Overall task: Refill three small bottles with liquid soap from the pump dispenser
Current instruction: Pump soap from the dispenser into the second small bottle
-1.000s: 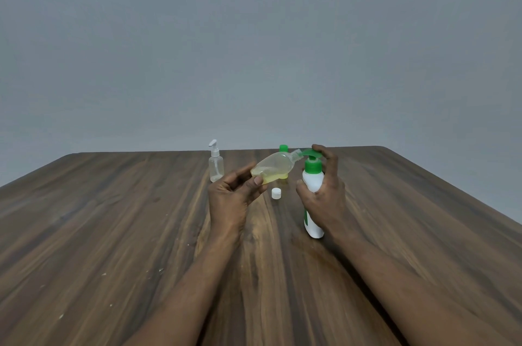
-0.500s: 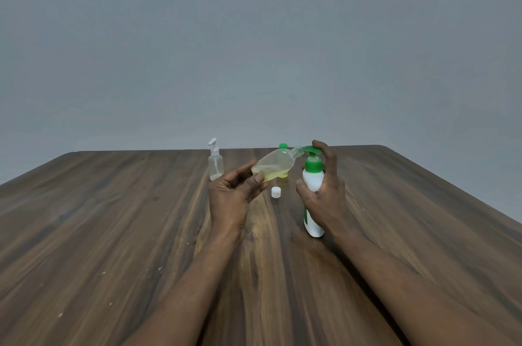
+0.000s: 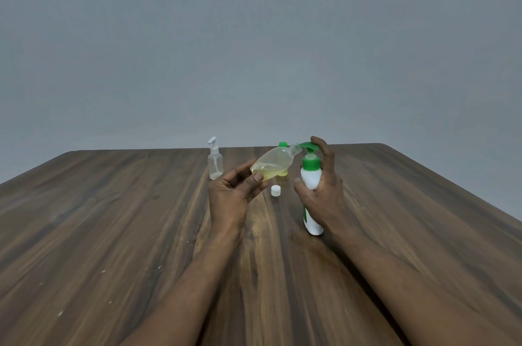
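1. Small bottle (image 3: 272, 164): held tilted in the left hand (image 3: 234, 196), pinched at its base between thumb and fingers. Its neck points toward the right hand and its mouth sits at the spout. Yellow soap pools in the low end, roughly a third of the volume.
2. Pump dispenser (image 3: 310, 179): upright on the table (image 3: 113, 218). The right hand (image 3: 324, 196) wraps its body, forefinger lying on the green pump head (image 3: 306, 145).
3. Change noted: a second ago the pump head sat low against its collar. It now stands higher with the stem exposed, and the finger has risen with it. The small bottle has kept its tilt and place.
4. Judgement: one stroke is finished and the pump is recharging. Further strokes appear necessary before this bottle is full.
5. White cap (image 3: 276, 190): on the table between the two hands, just past the left thumb.
6. Green-capped bottle (image 3: 282, 144): beyond the left fingertips, largely hidden behind the small bottle.
7. Clear bottle (image 3: 215, 162): beyond the left hand, to its left, apparently empty.
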Demonstrator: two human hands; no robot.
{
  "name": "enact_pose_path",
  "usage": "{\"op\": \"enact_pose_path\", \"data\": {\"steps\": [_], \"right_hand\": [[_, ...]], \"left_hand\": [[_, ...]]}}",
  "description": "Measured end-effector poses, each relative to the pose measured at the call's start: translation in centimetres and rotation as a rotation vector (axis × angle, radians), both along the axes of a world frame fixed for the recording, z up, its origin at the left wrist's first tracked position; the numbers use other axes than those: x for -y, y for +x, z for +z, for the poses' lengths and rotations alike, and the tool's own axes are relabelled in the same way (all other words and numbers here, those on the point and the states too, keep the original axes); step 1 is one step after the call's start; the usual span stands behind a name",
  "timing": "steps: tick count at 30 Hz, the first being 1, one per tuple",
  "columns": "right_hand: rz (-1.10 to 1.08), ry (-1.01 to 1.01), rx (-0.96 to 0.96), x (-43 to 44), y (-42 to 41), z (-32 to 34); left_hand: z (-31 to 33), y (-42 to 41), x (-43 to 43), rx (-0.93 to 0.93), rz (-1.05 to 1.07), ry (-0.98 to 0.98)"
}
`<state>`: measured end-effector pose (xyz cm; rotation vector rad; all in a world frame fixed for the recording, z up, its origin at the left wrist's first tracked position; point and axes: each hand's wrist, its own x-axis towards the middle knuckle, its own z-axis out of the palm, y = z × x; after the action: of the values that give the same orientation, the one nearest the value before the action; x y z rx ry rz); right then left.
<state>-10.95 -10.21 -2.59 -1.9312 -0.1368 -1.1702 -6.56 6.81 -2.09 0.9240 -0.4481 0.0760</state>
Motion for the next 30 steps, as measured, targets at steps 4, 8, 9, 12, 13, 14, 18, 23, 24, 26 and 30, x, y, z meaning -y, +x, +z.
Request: {"op": "enact_pose_path", "data": {"steps": [4, 8, 9, 12, 13, 14, 18, 23, 24, 26, 30], "right_hand": [[-0.02, 0.027, 0.015, 0.01, 0.12, -0.08], [-0.042, 0.028, 0.019, -0.03, 0.08, -0.06], [-0.031, 0.028, 0.016, -0.06, 0.07, -0.02], [-0.01, 0.008, 0.009, -0.11, 0.02, 0.0], [-0.011, -0.002, 0.014, -0.11, 0.02, 0.01], [-0.012, -0.01, 0.018, -0.1, 0.02, 0.0], [-0.014, -0.019, 0.018, 0.03, 0.05, -0.08], [-0.022, 0.033, 0.028, -0.03, 0.15, -0.13], [-0.026, 0.037, 0.028, -0.07, 0.15, -0.11], [-0.031, 0.037, 0.029, -0.08, 0.14, -0.05], [-0.021, 0.009, 0.017, -0.15, 0.07, 0.04]], "left_hand": [[-0.14, 0.01, -0.07, -0.001, 0.002, 0.008], [-0.26, 0.04, -0.12, -0.008, 0.003, 0.012], [-0.22, 0.04, -0.1, -0.009, 0.005, 0.012], [-0.12, 0.02, -0.02, -0.001, -0.009, -0.009], [-0.09, 0.0, -0.01, 0.002, -0.012, -0.013], [-0.06, 0.0, -0.02, 0.003, -0.013, -0.014], [-0.08, 0.04, -0.05, 0.004, -0.019, -0.01], [-0.22, 0.04, -0.07, -0.01, -0.026, -0.001], [-0.28, 0.06, -0.09, -0.012, -0.027, 0.001], [-0.35, 0.09, -0.1, -0.016, -0.028, 0.004], [-0.21, 0.06, -0.06, -0.015, -0.026, -0.006]]}}
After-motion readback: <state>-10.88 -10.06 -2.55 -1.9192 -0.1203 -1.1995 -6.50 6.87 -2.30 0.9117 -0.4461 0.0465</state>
